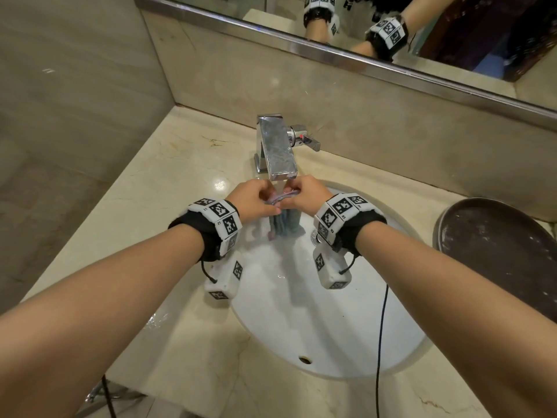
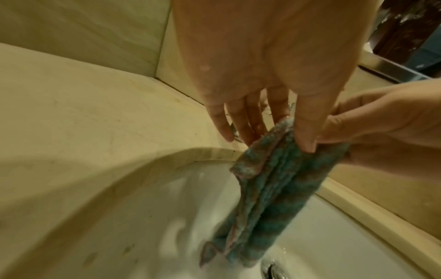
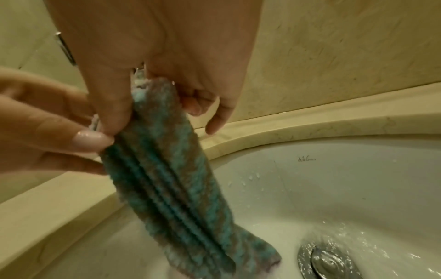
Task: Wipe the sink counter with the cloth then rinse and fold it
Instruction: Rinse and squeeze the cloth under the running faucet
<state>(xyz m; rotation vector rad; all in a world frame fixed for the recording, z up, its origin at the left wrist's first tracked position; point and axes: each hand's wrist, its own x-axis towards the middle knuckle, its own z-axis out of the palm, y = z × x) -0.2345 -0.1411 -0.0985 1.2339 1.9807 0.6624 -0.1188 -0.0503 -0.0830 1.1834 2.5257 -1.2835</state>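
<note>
Both forearms reach over the sink. Left hand and right hand pinch the cloth under the tap, hanging above the drain, clear of the rim.

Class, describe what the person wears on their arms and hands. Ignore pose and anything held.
Bare forearms, no sleeves. Left hand and right hand wear no gloves. Each wrist carries a black strap with white blocks bearing black-and-white square markers, plus a white camera box beneath. A thin black cable hangs below the right wrist.

head: high, looks down at sink, faucet | wrists: close, look along hands | all share cloth, basin
</note>
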